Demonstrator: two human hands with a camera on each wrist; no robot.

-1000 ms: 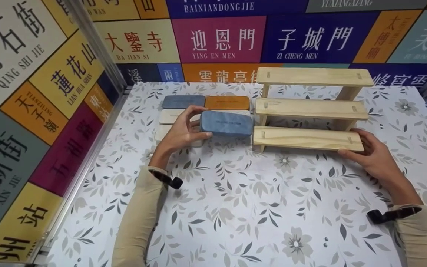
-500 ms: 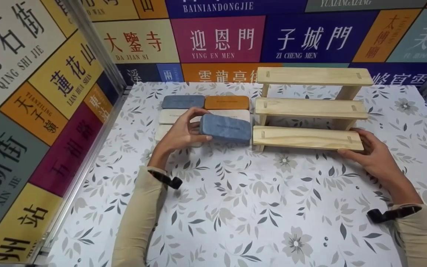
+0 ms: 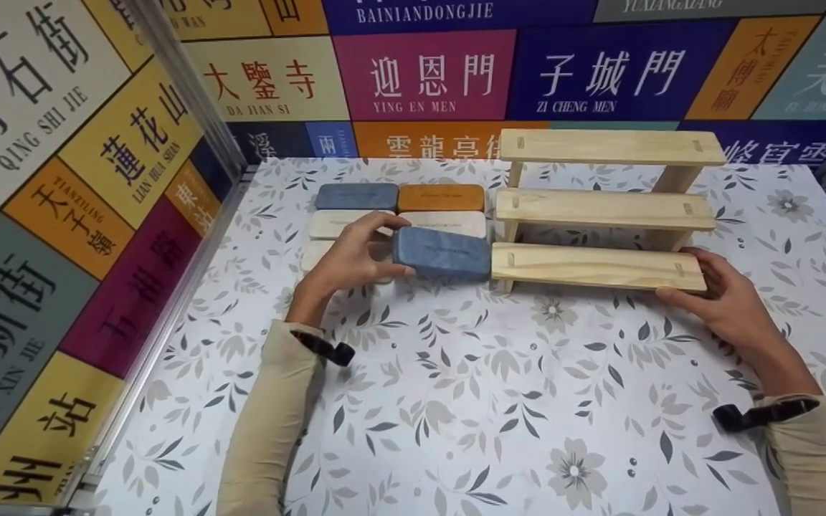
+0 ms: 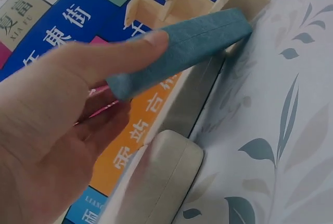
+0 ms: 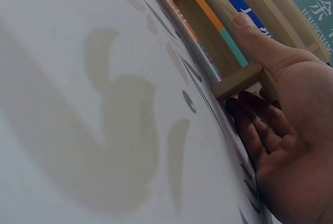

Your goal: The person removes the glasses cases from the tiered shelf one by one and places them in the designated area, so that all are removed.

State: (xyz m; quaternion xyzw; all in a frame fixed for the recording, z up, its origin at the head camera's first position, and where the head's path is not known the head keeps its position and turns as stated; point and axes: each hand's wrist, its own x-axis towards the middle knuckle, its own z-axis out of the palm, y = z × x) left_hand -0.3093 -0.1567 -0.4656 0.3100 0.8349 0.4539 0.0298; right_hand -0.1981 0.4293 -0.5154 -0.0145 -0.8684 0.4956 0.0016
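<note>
My left hand (image 3: 348,254) pinches the left end of a blue glasses case (image 3: 443,254), thumb along the near side and fingers behind. In the left wrist view the case (image 4: 192,44) is tilted above the table, with a pale case (image 4: 161,177) below it. Its right end is right at the left end of a three-tier wooden display rack (image 3: 599,266). My right hand (image 3: 725,304) grips the right end of the rack's lowest shelf, thumb at the front and fingers behind. In the right wrist view the fingers (image 5: 260,130) curl beneath the shelf's end.
Behind the held case lie a second blue case (image 3: 357,196), an orange case (image 3: 442,197) and several pale cases (image 3: 449,223) in rows, partly hidden by the left hand. A floral cloth (image 3: 499,401) covers the table. Printed panels (image 3: 424,75) stand along the back and left.
The blue glasses case has come down toward the table and slightly toward the person, uncovering more of the pale case behind it. The right hand and the rack have stayed put.
</note>
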